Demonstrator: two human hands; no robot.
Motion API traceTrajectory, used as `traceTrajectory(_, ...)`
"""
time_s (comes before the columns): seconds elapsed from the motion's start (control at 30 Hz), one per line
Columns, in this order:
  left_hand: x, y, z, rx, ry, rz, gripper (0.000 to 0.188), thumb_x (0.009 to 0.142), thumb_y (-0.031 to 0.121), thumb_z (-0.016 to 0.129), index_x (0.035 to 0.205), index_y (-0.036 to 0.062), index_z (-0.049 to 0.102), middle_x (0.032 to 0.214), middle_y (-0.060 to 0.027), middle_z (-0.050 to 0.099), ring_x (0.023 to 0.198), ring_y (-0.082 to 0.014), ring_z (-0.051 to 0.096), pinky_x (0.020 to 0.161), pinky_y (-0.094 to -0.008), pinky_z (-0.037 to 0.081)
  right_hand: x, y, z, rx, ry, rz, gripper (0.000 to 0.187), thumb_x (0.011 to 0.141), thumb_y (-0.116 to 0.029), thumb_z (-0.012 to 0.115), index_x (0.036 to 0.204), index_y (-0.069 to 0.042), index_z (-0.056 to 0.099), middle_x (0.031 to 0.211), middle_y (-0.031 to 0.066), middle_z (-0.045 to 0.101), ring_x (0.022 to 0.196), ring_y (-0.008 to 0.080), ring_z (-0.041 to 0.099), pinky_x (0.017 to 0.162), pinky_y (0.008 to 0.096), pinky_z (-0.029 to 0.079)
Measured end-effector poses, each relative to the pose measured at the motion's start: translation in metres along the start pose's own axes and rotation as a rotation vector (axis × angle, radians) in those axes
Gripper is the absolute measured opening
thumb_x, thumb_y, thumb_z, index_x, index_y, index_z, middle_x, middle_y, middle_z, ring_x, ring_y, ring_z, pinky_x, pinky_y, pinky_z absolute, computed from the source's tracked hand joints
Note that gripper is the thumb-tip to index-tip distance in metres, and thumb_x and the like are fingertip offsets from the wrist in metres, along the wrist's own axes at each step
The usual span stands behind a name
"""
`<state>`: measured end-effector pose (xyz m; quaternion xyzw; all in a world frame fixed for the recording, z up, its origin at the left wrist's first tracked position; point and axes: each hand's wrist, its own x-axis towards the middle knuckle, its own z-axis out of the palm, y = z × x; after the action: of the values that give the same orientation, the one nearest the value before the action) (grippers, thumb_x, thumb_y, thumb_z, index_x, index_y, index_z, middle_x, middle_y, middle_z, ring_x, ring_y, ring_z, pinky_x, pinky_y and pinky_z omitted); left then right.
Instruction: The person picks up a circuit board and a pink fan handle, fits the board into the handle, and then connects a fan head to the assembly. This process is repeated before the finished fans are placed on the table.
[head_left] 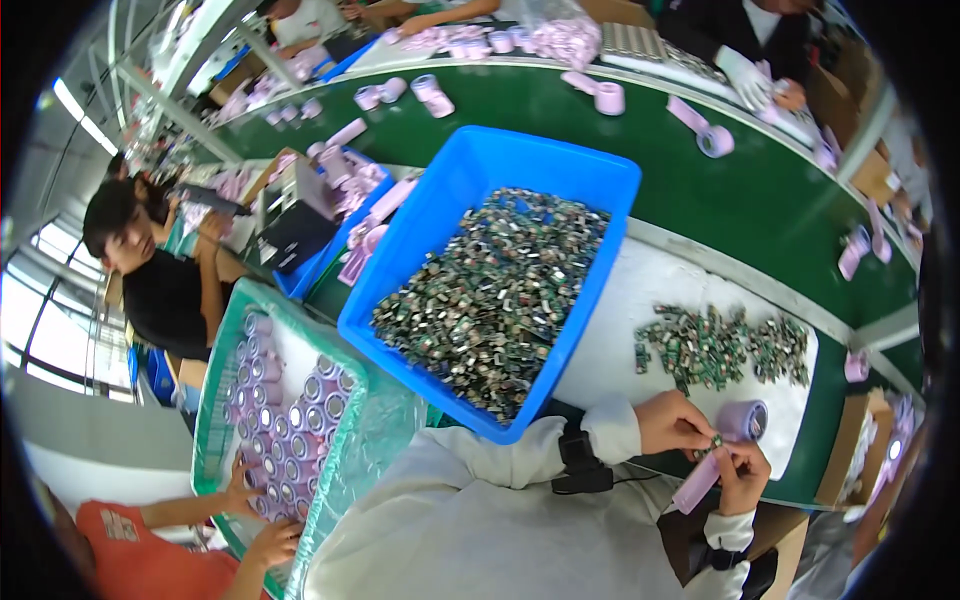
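The left grip (675,422) is nearly closed, thumb and fingertips pinching a small circuit board (716,441); the right grip (745,475) is curled shut on the upper end of a pink handle (695,487). Both are over the near edge of the green counter (826,410), at the lower right. Left of them on the counter stands a large blue bin (540,160), tilted across the view and heaped with little boards (495,290). Beside it lies a white sheet (615,310), carrying a smaller loose pile of green boards (700,345) beyond the hands. Just beyond the right grip, near that pile, is a lilac ring (743,420) with a metallic inside.

The handle slants from lower left to upper right, its upper end toward the pinched board. That board is right at the left fingertips, at the upper left of the right grip and just beside the handle's end; the left hand is nearer to it.

Fingers cover most of the board and the handle's top, so whether they touch cannot be told, nor whether handle and ring are joined. Any wires are too small to make out.
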<state>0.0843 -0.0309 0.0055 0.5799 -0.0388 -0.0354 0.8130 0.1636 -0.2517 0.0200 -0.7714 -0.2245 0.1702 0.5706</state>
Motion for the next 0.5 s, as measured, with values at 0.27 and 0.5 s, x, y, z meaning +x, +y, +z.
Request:
traceTrajectory(0.27,0.003,0.001,-0.002,-0.126,-0.001,0.020,0.020,0.090,0.001,0.068,0.108,-0.0090,0.069,0.095,-0.0161,0.074,0.078,-0.0191,0.074,0.070,-0.0286,0.059,0.010,-0.012,-0.003,-0.039,-0.065,0.008,0.007,0.088,-0.003,0.072,0.093,-0.001,0.066,0.062,-0.0060,0.045,0.057,0.0023,0.040,0.053,0.0196,0.029)
traceTrajectory(0.5,0.006,-0.006,0.000,-0.051,0.067,0.099,0.018,0.088,0.000,0.068,0.104,-0.0077,0.071,0.091,-0.0151,0.075,0.075,-0.0188,0.074,0.066,-0.0283,0.060,0.015,0.003,-0.010,-0.116,-0.079,-0.130,0.008,0.092,-0.006,0.070,0.094,-0.001,0.065,0.062,-0.0055,0.046,0.057,0.0025,0.038,0.054,0.0194,0.028)
